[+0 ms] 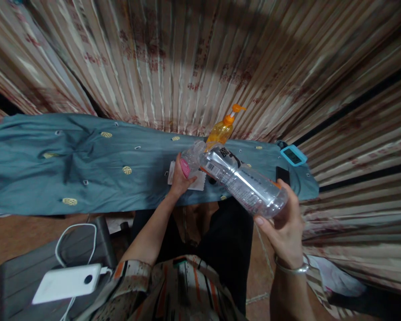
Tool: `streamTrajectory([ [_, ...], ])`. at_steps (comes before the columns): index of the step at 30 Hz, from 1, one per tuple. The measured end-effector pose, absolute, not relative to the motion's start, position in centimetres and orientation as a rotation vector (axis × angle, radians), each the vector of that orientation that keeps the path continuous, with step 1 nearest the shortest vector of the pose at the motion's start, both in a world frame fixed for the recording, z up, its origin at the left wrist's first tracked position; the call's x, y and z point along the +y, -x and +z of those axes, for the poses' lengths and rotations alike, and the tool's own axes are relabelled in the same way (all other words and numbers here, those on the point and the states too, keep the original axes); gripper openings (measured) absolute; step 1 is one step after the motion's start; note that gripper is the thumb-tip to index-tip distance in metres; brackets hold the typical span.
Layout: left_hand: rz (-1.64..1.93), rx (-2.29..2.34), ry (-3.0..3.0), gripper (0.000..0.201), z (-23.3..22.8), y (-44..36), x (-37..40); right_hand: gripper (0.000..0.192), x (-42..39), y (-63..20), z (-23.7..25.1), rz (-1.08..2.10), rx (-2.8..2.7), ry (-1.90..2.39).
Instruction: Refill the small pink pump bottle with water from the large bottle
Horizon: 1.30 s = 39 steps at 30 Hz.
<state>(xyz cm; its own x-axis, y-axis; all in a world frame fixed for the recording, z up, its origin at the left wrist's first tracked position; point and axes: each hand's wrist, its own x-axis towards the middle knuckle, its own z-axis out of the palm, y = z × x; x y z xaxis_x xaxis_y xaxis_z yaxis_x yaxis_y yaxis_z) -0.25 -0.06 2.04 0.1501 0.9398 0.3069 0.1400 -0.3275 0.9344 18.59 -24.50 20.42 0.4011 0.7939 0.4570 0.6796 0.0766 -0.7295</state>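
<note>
Striped shirt cloth [195, 285] is filling the bottom edge, cut off by the frame. With my right hand [287, 223] I am gripping the base of a large clear bottle [245, 180], thumb underneath, the other fingers mostly hiding behind it. My left hand [180, 180] is curling around a see-through piece [196, 154] showing some pink; I cannot tell whether it is joining the bottle or forming a second thing. Glossy thin plastic is making up the bottle, with a groove around its waist and print too blurred for reading. Its long axis is slanting from the base, at my lower right, up and leftward, the far end pointing toward my left hand over the wrinkling grey-green cloth [127, 154]. Behind that end an amber pump bottle [221, 131] is standing, its bottom hidden. White scallop-edged paper [198, 182] is lying partly under my left hand. One flat black object [282, 174] is sitting near a blue-framed device [293, 155]. Pleated curtains [180, 58] are hanging beyond.
</note>
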Motion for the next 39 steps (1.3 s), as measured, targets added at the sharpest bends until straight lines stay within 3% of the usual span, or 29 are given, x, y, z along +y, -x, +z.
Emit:
streamTrajectory([
  [39, 1.284, 1.049, -1.601, 0.127, 1.93, 0.11, -0.16, 0.101, -24.58, -18.97, 20.12, 0.136, -1.294, 1.632],
])
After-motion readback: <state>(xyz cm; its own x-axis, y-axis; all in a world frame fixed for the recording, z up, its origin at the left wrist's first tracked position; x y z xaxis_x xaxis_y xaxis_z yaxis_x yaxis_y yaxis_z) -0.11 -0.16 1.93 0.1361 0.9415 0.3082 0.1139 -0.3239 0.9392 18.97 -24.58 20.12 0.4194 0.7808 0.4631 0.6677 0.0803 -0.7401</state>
